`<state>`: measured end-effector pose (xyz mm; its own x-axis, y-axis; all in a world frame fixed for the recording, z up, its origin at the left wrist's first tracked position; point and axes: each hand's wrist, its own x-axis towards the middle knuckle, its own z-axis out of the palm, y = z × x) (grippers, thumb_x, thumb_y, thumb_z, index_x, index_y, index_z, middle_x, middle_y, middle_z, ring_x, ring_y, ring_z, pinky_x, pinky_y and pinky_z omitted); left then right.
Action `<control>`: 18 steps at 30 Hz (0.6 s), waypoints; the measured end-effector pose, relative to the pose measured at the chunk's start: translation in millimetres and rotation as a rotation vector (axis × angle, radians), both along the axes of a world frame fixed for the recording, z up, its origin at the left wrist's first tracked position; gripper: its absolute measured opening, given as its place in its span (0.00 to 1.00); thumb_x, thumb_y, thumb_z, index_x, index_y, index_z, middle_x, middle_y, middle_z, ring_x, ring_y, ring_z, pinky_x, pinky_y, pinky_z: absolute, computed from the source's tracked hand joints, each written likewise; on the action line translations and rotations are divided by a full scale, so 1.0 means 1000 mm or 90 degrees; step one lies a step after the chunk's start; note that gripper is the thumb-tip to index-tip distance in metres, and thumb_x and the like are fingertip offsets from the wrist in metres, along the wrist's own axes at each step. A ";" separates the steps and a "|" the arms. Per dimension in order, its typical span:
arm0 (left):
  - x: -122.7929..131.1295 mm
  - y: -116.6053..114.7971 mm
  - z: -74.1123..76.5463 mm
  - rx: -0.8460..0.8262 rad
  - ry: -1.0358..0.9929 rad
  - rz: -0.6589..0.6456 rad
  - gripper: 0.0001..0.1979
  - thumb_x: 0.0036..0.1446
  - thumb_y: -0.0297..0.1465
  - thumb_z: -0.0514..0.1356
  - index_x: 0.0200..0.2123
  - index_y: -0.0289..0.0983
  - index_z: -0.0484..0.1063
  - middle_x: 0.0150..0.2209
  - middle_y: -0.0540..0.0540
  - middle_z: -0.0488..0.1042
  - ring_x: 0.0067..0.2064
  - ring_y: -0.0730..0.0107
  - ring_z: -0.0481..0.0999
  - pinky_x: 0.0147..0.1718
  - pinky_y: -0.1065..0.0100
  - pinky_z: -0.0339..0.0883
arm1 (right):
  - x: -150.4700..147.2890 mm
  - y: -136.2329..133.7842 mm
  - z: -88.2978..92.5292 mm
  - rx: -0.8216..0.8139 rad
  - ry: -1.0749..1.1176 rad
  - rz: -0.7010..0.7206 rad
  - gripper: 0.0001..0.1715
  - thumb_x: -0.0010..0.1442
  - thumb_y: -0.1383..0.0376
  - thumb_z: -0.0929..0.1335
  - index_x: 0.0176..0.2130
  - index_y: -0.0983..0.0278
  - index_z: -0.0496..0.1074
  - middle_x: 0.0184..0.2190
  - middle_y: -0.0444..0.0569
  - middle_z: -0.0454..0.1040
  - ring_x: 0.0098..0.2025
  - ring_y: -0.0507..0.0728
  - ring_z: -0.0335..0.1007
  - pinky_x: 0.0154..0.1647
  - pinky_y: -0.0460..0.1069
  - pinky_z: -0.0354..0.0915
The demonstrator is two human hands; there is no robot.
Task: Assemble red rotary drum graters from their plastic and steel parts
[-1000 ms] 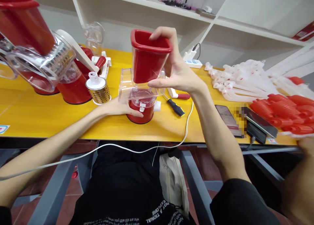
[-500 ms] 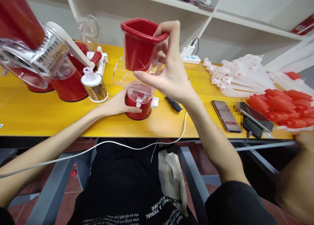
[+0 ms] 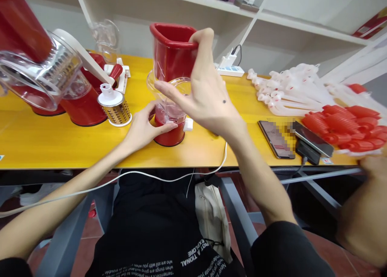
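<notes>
A tabletop rotary grater stands upright in front of me, with a red hopper (image 3: 173, 59) set in a clear plastic housing (image 3: 153, 83) above a red base (image 3: 169, 139). My left hand (image 3: 141, 127) is wrapped round the left side of that base, its thumb across the front. From the right, my right hand (image 3: 210, 89) grips the hopper and housing; its thumb reaches over the clear ring and its other fingers are mostly hidden behind. A white knob (image 3: 188, 124) sticks out at the base's right side. Left of my hand stands a metal grater drum (image 3: 118, 111) with a white top.
Another grater (image 3: 36, 67) with red and clear parts stands at the left. On the right lie white plastic handles (image 3: 290, 89), red ribbed grips (image 3: 338, 126) and a phone (image 3: 275, 139). A white cable (image 3: 169, 180) crosses the front edge. Another person's arm (image 3: 364, 212) is at far right.
My right hand has come lower and turned, its back now facing me more. The hopper and housing look lower and closer over the base. My left hand has shifted up a little on the base.
</notes>
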<state>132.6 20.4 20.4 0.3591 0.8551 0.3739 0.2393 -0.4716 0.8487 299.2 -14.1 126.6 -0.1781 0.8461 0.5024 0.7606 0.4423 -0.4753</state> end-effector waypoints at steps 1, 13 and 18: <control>-0.002 0.003 -0.001 -0.012 -0.006 -0.017 0.35 0.50 0.43 0.73 0.59 0.38 0.71 0.56 0.41 0.77 0.57 0.51 0.76 0.62 0.49 0.68 | 0.009 0.000 0.002 0.010 0.008 0.081 0.47 0.60 0.39 0.66 0.61 0.65 0.47 0.63 0.60 0.54 0.62 0.64 0.60 0.67 0.64 0.64; -0.017 0.027 0.007 -0.044 0.055 -0.170 0.36 0.51 0.44 0.71 0.60 0.38 0.70 0.60 0.41 0.74 0.62 0.49 0.73 0.64 0.50 0.66 | 0.031 0.003 0.009 -0.019 0.035 0.187 0.46 0.55 0.39 0.71 0.60 0.58 0.54 0.66 0.52 0.53 0.63 0.60 0.60 0.59 0.57 0.73; -0.015 0.023 0.001 -0.025 0.088 -0.147 0.47 0.46 0.44 0.75 0.66 0.38 0.62 0.67 0.37 0.66 0.67 0.46 0.66 0.68 0.48 0.59 | 0.033 0.007 0.001 0.015 0.038 0.217 0.41 0.59 0.39 0.68 0.58 0.59 0.53 0.65 0.53 0.56 0.63 0.59 0.60 0.60 0.57 0.72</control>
<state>117.6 43.6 21.6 0.5918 0.7575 0.2756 0.2436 -0.4940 0.8347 331.9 -6.8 127.9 -0.4178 0.7313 0.5391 0.5389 0.6772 -0.5010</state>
